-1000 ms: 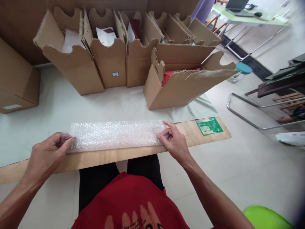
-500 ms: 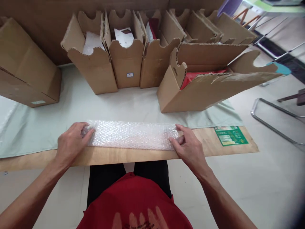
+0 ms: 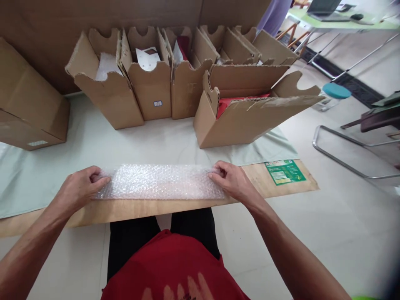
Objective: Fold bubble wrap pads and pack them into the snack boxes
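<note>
A long strip of clear bubble wrap [image 3: 159,182] lies along the near edge of the wooden table [image 3: 131,210], half on a pale green cloth [image 3: 93,141]. My left hand [image 3: 79,189] pinches the strip's left end with curled fingers. My right hand [image 3: 233,181] grips the right end the same way. Both hands rest on the table surface.
Several open cardboard boxes [image 3: 150,79] stand in a row at the back, some with white or red contents. A larger open box [image 3: 250,106] with something red inside sits right of centre. A closed box [image 3: 28,108] stands at the left. A green label [image 3: 285,171] lies on the table's right corner.
Both hands stay on the ends of the bubble wrap; the fingers have curled tighter around the ends. The view has shifted slightly.
</note>
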### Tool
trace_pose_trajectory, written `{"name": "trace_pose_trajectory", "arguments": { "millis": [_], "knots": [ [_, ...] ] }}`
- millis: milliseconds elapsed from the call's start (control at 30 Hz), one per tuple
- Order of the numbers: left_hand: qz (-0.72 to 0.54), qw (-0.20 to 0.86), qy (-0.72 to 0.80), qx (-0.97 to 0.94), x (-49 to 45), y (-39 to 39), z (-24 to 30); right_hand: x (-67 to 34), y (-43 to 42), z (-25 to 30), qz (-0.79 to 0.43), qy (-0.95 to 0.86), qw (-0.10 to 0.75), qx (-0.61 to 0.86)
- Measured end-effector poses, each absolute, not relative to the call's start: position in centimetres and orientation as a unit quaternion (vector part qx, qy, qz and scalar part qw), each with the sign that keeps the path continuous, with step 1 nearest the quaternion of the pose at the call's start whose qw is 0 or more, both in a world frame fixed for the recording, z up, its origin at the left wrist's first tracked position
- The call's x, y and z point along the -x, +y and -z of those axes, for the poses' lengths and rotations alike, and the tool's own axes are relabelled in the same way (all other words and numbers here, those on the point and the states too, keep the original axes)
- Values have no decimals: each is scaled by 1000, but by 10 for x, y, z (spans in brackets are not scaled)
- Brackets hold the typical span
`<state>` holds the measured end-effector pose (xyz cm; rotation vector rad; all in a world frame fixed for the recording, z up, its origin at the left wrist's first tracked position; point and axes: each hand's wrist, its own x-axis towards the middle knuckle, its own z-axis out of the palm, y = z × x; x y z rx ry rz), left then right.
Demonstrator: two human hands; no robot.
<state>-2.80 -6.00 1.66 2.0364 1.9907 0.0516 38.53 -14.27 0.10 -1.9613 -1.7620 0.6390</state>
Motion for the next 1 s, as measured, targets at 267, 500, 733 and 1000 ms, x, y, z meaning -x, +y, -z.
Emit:
{"name": "trace_pose_trajectory", "arguments": {
  "millis": [267, 500, 733, 1000],
  "knots": [
    [-68, -67, 578, -810, -29, 8, -66, -343, -218, -1, -328, -589, 346, 652],
    [-123, -143, 435, -881, -119, 67, -17, -290, -249, 40, -427, -518, 375, 639],
    [-243, 70, 270, -929, -76, -62, 1, -299, -245, 41, -459, -526, 394, 597],
    [-195, 318, 259, -891, -39, -126, 11, -307, -223, 10, -637, -406, 421, 502]
  ]
}}
